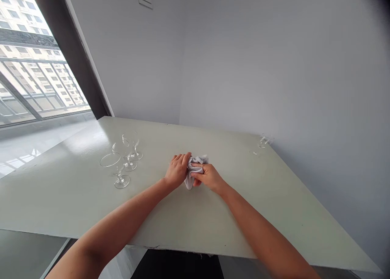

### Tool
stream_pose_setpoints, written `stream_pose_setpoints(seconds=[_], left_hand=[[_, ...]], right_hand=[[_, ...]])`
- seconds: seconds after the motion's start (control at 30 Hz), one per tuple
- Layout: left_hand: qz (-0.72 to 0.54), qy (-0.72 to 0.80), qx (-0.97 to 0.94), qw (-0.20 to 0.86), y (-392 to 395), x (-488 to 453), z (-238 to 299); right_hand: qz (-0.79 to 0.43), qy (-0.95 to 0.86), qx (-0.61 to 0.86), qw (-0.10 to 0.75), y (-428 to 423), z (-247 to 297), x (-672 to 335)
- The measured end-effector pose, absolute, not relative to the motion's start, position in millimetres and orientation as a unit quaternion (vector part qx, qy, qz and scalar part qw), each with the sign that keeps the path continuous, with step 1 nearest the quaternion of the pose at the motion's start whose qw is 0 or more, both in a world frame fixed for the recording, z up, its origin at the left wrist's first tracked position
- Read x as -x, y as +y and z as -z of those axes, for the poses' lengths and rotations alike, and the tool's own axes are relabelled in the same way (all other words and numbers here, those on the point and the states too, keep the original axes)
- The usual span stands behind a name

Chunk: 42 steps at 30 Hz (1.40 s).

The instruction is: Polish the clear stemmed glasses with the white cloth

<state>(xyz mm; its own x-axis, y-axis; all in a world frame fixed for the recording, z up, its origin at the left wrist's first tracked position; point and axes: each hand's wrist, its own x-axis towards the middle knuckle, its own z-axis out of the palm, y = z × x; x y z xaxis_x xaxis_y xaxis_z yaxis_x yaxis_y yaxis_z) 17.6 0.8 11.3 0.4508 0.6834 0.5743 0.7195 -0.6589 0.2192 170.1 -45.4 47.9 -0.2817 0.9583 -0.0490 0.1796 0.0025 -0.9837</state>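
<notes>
A crumpled white cloth lies bunched between both hands at the middle of the pale table. My left hand is curled around the cloth's left side. My right hand pinches the cloth from the right with closed fingers. Three clear stemmed glasses stand upright to the left of my hands: a wide coupe nearest me, one behind it, and another farther back.
One more clear glass stands at the far right of the table beside the grey wall. A large window with railings fills the left side. The table's front edge runs below my forearms.
</notes>
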Motion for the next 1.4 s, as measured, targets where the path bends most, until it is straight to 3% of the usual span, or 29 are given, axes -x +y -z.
stream_pose_setpoints(seconds=[0.2,0.3,0.4,0.5,0.57,0.63,0.77,0.83,0.9,1.03,1.1,1.17,1.3,1.4], left_hand=[[0.324,-0.381,0.86,0.099,5,-13,-24],[0.322,-0.363,0.874,0.037,6,-9,-29],[0.29,-0.367,0.871,-0.151,3,-6,-36],[0.144,-0.278,0.847,-0.429,-3,-4,-47],[0.066,-0.223,0.822,-0.52,-7,-5,-53],[0.111,-0.261,0.837,-0.467,-12,-8,-56],[0.277,-0.339,0.892,-0.117,-19,-20,-51],[0.28,-0.328,0.902,-0.038,-19,-21,-51],[0.265,-0.326,0.905,-0.067,-18,-17,-56],[0.097,-0.238,0.903,-0.345,-17,-4,-79],[0.018,-0.198,0.884,-0.423,-21,-2,-87],[0.058,-0.233,0.903,-0.355,-28,-5,-88],[0.225,-0.291,0.929,-0.035,-46,-17,-76],[0.232,-0.273,0.933,0.024,-51,-20,-69]], right_hand=[[-0.62,-0.487,0.415,0.455,-34,-42,-181],[-0.616,-0.518,0.4,0.438,-37,-51,-191],[-0.565,-0.619,0.415,0.354,-45,-68,-207],[-0.571,-0.681,0.4,0.226,-54,-87,-225],[-0.59,-0.687,0.383,0.185,-58,-95,-232],[-0.592,-0.666,0.399,0.218,-60,-94,-234],[-0.61,-0.531,0.448,0.382,-62,-76,-221],[-0.621,-0.493,0.437,0.424,-68,-69,-214],[-0.61,-0.528,0.429,0.406,-78,-71,-210],[-0.555,-0.664,0.408,0.292,-99,-83,-213],[-0.55,-0.678,0.406,0.271,-103,-83,-216],[-0.565,-0.636,0.428,0.305,-102,-77,-218],[-0.638,-0.49,0.426,0.414,-99,-65,-215],[-0.664,-0.484,0.4,0.407,-103,-67,-210]])
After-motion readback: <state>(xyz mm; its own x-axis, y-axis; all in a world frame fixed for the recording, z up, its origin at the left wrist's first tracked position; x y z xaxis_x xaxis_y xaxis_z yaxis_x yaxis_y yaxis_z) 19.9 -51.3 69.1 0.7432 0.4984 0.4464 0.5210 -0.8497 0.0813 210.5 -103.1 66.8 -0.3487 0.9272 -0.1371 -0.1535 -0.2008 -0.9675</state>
